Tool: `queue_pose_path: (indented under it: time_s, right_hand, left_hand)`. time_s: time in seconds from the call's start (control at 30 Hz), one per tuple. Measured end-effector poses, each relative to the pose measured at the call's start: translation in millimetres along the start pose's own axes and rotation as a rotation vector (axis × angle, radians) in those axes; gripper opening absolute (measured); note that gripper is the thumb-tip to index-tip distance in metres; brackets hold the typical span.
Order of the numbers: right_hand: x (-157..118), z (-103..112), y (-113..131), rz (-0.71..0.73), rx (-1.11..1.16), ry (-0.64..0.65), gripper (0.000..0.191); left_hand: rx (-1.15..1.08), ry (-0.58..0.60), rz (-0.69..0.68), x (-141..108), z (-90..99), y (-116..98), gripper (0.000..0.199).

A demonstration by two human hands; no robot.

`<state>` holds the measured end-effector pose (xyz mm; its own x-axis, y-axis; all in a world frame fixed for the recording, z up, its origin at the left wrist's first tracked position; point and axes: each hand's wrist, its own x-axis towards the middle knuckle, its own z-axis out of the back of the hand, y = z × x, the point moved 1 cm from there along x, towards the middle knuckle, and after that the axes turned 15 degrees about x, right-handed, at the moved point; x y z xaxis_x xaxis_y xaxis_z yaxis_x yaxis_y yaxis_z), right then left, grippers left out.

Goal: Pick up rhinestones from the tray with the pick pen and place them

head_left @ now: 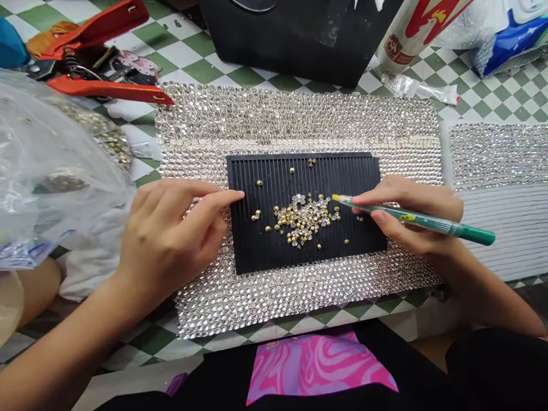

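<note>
Right grip (411,214) clenched on a slim green pen-shaped pick (428,224) — yellow tip (336,197) pointing left, just beside the heap of gold and clear rhinestones (302,220) on a black ridged rubber tray (257,240), right hand nearer; left grip (180,225) open, fingertip (240,194) at tray edge.

Bright, even light here, soft shadows! Glare is sparkling off the rhinestone sheet (299,117), a white sheen sits on the plastic bag (51,171) at left, and the frame's edges bow with wide-angle distortion.
</note>
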<state>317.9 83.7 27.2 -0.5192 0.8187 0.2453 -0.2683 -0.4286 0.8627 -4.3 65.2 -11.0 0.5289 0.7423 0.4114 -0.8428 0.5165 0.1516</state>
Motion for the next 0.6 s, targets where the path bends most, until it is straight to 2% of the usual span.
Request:
queue_pose_path:
  time_s: [0.27, 0.4, 0.47, 0.6]
  right_hand:
    - [2, -6, -3, 0.027, -0.033, -0.010, 0.026]
    - [-1, 1, 0, -0.024, -0.030, -0.060, 0.027]
    - [0, 11, -3, -0.023, -0.016, -0.219, 0.025]
    - [3, 42, -25, 0.163, -0.093, -0.665, 0.014]
  left_hand:
    - [0.008, -0.004, 0.003, -2, 0.9, 0, 0.030]
    - [0.013, -0.009, -0.001, -2, 0.8, -1, 0.029]
    - [0.015, -0.011, -0.002, -1, 0.6, -2, 0.029]
    - [0.003, -0.004, 0.008, -2, 1.2, -2, 0.029]
